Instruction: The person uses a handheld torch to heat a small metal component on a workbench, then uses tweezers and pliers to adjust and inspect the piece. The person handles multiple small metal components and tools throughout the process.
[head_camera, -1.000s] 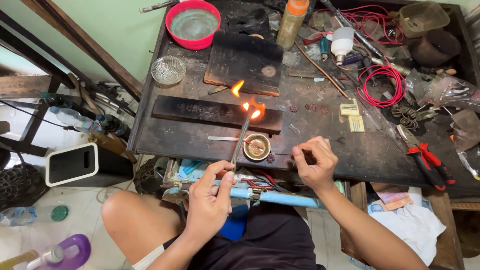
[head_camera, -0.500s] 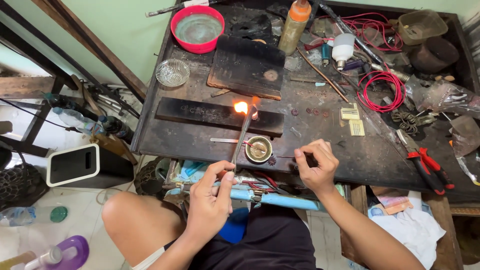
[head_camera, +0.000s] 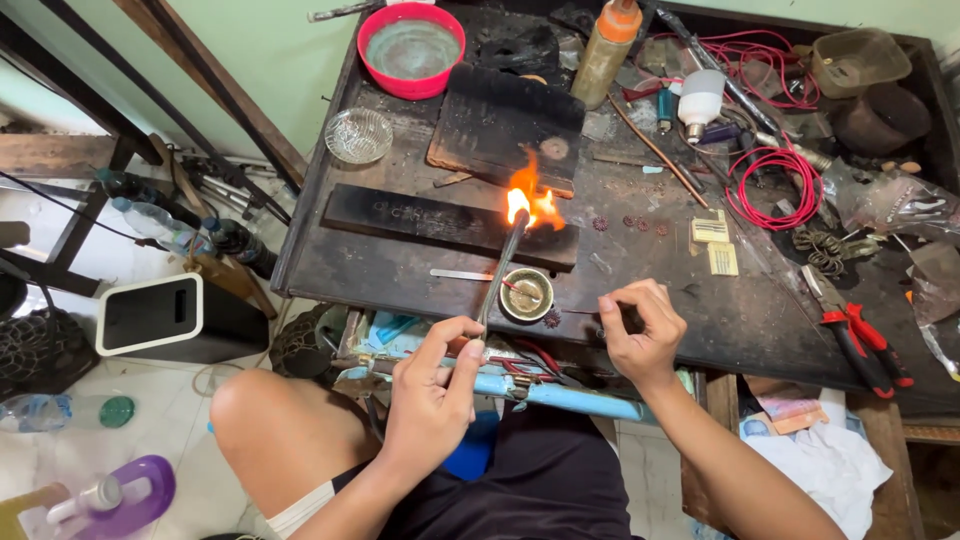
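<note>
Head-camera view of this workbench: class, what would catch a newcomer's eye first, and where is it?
The bright orange flame at the tip of the thin metal torch, held in the left hand, burns over the long black charred block at the middle of the dark, scorched metal bench. Next come the round red plastic bowl at the back left and the coil of red wire towards the right. The right hand pinches something small by the little round brass dish.

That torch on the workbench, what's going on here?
A seated person's left hand holds a lit torch, its flame burning over a dark charred block. The right hand pinches a thin tool beside a small round metal dish at the front of the cluttered workbench.
</note>
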